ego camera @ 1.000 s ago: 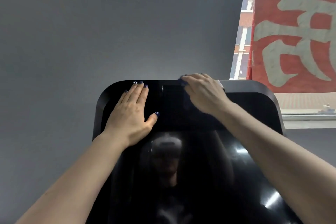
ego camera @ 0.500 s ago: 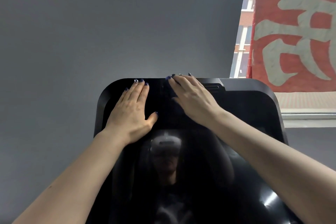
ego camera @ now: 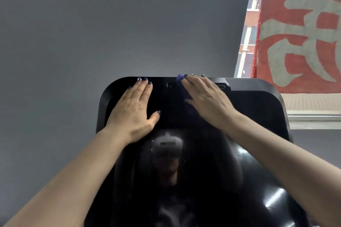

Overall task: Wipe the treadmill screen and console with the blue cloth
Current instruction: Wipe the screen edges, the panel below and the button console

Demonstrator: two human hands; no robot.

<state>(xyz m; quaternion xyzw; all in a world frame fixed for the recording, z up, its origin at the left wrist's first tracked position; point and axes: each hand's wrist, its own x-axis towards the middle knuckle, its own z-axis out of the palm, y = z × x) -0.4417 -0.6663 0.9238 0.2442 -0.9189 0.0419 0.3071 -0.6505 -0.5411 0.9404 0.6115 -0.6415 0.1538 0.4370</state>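
There is a single view, from a camera worn on the person's head. It looks forward and slightly down, close over the glossy black treadmill console (ego camera: 258, 108), which fills the lower middle from 4 to 8 o'clock. Both forearms enter from the bottom corners. A grey wall (ego camera: 110, 24) takes up the upper frame, and a window with a red banner (ego camera: 302, 29) sits at 2 o'clock.

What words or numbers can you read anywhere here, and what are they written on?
Red banner outside the window: big pale brush-style characters, cut off by the picture's edge, so they cannot be read.
Treadmill console: no readable words or numbers; the glossy black screen shows only reflections.
Blue cloth under the right hand: no writing visible.
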